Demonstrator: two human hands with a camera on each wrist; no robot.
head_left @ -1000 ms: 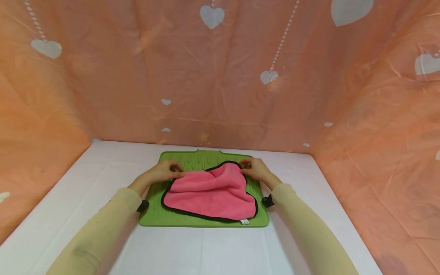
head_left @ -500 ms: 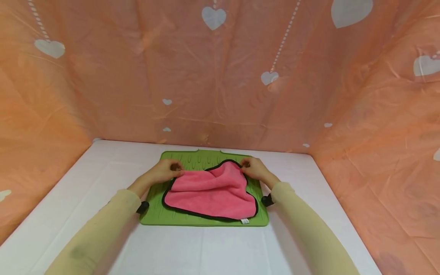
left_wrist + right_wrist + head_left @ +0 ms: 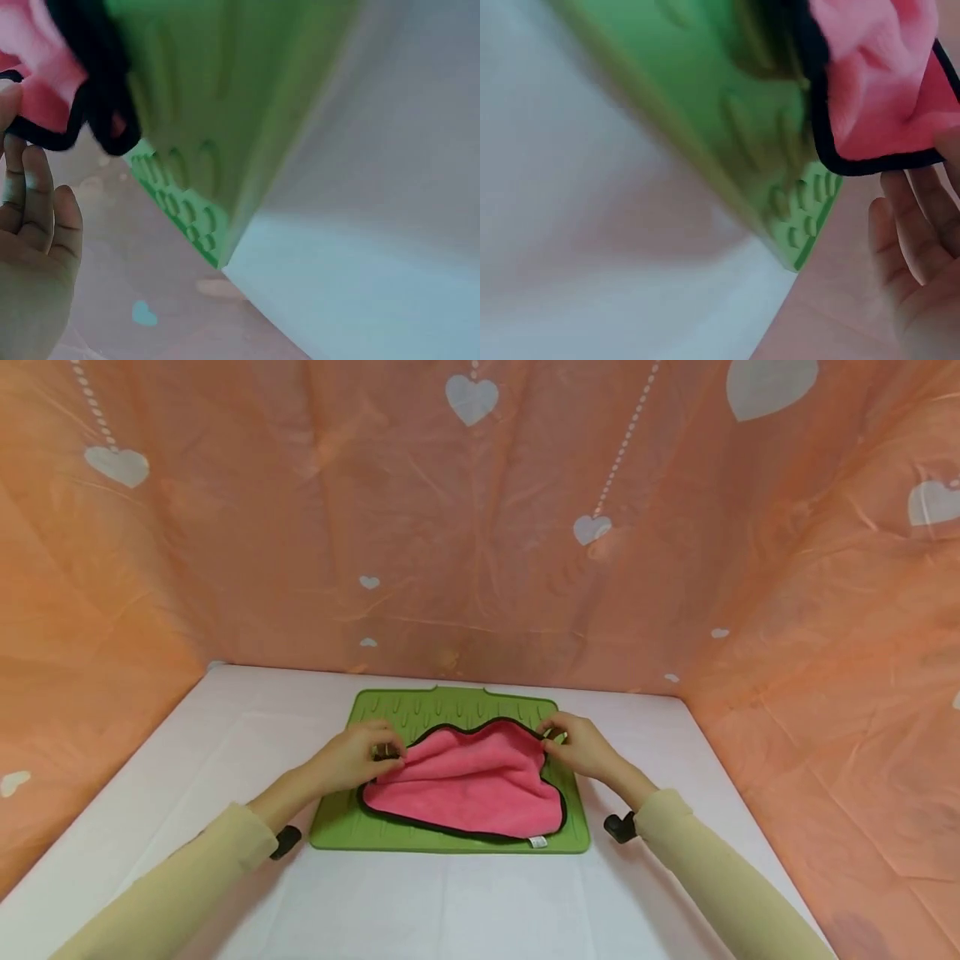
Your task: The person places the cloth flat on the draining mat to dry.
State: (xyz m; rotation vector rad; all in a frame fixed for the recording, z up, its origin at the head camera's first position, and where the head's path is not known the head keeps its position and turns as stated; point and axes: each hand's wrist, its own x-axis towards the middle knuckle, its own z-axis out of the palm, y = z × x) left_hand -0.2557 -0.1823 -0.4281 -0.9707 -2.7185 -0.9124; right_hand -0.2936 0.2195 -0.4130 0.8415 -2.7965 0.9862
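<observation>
1. Step in hand: I judge it to be control of the far edge of the cloth (image 3: pixel 468 802), taken at both ends. Folding or smoothing, I cannot tell.
2. Position: the cloth sits on the green mat (image 3: pixel 337 822), near part lying fairly flat, far part raised and rippled. Its label (image 3: pixel 537 842) shows at the near right.
3. Grip, left: the left hand (image 3: pixel 358 756) pinches the far left of the cloth between thumb and fingers.
4. Grip, right: the right hand (image 3: pixel 581 745) pinches the far right corner likewise. How many layers the left hand holds, I cannot tell.
5. Next move: in my view it calls for both hands to travel together, level, keeping the edge taut; uneven pull would likely skew it.
6. Edges: mat shows along all four sides, narrowest on the near side.
7. Room: the white table (image 3: pixel 442 902) offers space left, right and near; the orange curtain (image 3: pixel 525 610) limits the far side.
</observation>
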